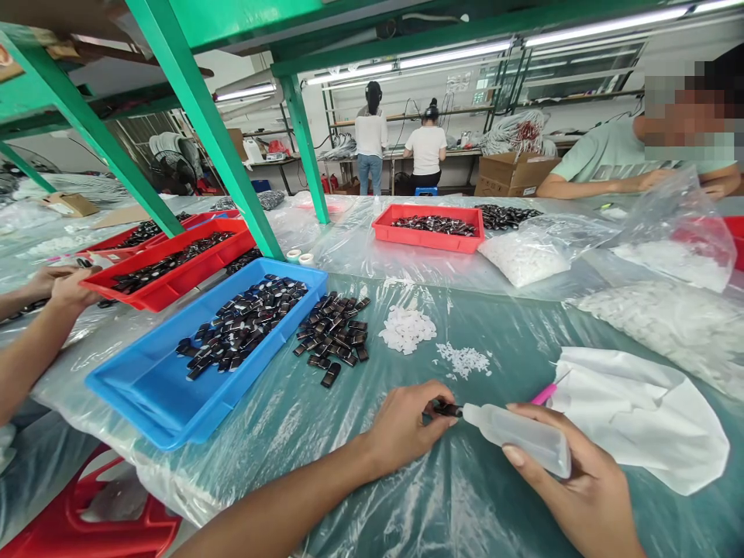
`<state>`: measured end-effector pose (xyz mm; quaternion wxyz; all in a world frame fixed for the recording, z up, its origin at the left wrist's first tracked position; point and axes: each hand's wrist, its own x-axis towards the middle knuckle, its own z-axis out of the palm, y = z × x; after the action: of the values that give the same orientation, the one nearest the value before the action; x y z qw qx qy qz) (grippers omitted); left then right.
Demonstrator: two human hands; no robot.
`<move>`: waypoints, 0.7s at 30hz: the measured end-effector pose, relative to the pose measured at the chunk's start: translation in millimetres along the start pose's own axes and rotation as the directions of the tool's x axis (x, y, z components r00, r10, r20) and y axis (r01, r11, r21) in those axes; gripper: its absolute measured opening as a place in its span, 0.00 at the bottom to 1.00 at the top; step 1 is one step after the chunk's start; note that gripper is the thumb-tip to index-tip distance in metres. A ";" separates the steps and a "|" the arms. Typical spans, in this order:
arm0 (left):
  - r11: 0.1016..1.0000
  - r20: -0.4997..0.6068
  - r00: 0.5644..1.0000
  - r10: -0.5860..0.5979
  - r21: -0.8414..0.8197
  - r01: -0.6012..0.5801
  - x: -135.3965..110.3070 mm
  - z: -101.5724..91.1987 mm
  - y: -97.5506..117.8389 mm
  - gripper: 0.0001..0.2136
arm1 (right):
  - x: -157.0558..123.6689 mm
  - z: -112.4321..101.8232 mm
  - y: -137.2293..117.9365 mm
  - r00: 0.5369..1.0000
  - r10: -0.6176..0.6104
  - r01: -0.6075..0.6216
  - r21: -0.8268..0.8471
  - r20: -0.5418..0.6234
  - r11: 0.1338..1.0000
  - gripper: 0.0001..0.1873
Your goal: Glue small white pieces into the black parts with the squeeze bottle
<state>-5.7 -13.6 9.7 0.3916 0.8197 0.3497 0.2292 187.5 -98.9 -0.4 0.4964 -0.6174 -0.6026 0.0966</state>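
Observation:
Between thumb and fingers, my left hand pinches a small black plastic piece. My right hand is closed around a translucent squeeze bottle, tilted so that its nozzle meets the black piece or lies right beside it. Beyond my hands lie a heap of similar black pieces, a pile of flat white bits and a pile of smaller white bits. A pink stick-like tool lies behind the bottle, partly hidden by it.
At left stands a blue tray with many black pieces. Red trays hold more of them. A white cloth or sheet and bags of white parts lie at right. A green post rises behind the blue tray. Co-workers sit left and right.

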 end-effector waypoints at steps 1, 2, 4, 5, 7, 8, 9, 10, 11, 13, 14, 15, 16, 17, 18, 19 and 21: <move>1.000 0.002 1.000 0.002 -0.012 -0.002 -0.2 0.1 -0.2 0.10 | 0.1 -0.4 -0.3 1.000 -0.005 0.005 -0.009 -0.007 1.000 0.12; 1.000 0.005 1.000 0.007 -0.026 -0.007 -0.4 0.3 -0.3 0.12 | 0.2 -0.8 -0.3 1.000 -0.012 0.012 -0.018 -0.010 1.000 0.12; 0.998 0.007 1.000 0.025 -0.056 -0.025 -0.6 0.6 -0.5 0.15 | 0.2 -1.5 0.2 0.999 -0.037 0.037 -0.035 -0.013 0.999 0.12; 0.997 0.005 0.999 0.037 -0.068 -0.036 -0.6 0.8 -0.4 0.14 | 0.0 -1.7 0.6 0.999 -0.047 0.046 -0.042 -0.016 0.998 0.12; 0.995 0.001 0.998 0.056 -0.080 -0.056 -0.3 0.9 -0.1 0.12 | -0.7 -1.8 0.7 0.998 -0.050 0.048 -0.054 -0.027 0.997 0.12; 0.995 -0.002 0.998 0.061 -0.077 -0.061 -0.2 0.8 0.1 0.11 | -1.2 -1.7 0.5 0.999 -0.045 0.043 -0.058 -0.031 0.997 0.13; 0.996 -0.004 0.998 0.062 -0.067 -0.063 -0.1 0.6 0.4 0.11 | -1.6 -1.6 0.0 0.999 -0.036 0.034 -0.059 -0.038 0.998 0.13; 0.996 -0.006 0.998 0.064 -0.055 -0.064 -0.1 0.3 0.7 0.10 | -1.9 -1.4 -0.7 0.999 -0.028 0.025 -0.057 -0.043 0.998 0.13; 0.997 -0.006 0.998 0.065 -0.045 -0.066 -0.2 0.0 1.0 0.10 | -2.0 -1.4 -1.4 0.999 -0.020 0.018 -0.051 -0.044 0.999 0.13; 0.997 -0.008 0.998 0.066 -0.037 -0.067 -0.5 -0.8 1.7 0.09 | -1.5 -1.5 -2.6 1.000 -0.007 0.007 -0.026 -0.028 1.000 0.13; 0.997 -0.009 0.998 0.063 -0.037 -0.063 -0.6 -1.2 2.1 0.09 | -0.9 -1.7 -3.0 1.000 0.000 0.000 -0.008 -0.015 1.000 0.12; 0.998 -0.009 0.998 0.055 -0.040 -0.055 -0.7 -1.5 2.4 0.09 | -0.3 -1.9 -3.0 1.000 0.006 -0.006 0.011 -0.002 1.000 0.12; 0.998 -0.007 0.999 0.043 -0.043 -0.043 -0.7 -1.8 2.6 0.10 | 0.3 -2.1 -2.8 1.000 0.013 -0.013 0.026 0.005 1.000 0.12; 0.999 -0.005 1.000 0.028 -0.046 -0.028 -0.6 -2.0 2.8 0.10 | 0.8 -2.2 -2.4 1.000 0.019 -0.020 0.037 0.007 0.999 0.12; 0.999 -0.004 1.000 0.015 -0.052 -0.015 -0.4 -2.1 3.0 0.10 | 1.1 -2.3 -1.9 1.000 0.024 -0.024 0.041 0.004 0.999 0.12; 0.998 -0.004 1.000 0.005 -0.060 -0.006 -0.3 -2.1 3.0 0.10 | 1.2 -2.4 -1.2 1.000 0.028 -0.028 0.039 -0.003 0.999 0.12; 0.997 -0.010 1.000 -0.001 -0.072 0.000 0.0 -1.7 2.9 0.10 | 1.1 -2.6 0.1 0.999 0.032 -0.031 0.025 -0.019 0.999 0.12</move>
<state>-5.6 -14.0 13.1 0.4191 0.8039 0.3433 0.2457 189.8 -99.3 1.3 0.5082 -0.6216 -0.5867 0.1060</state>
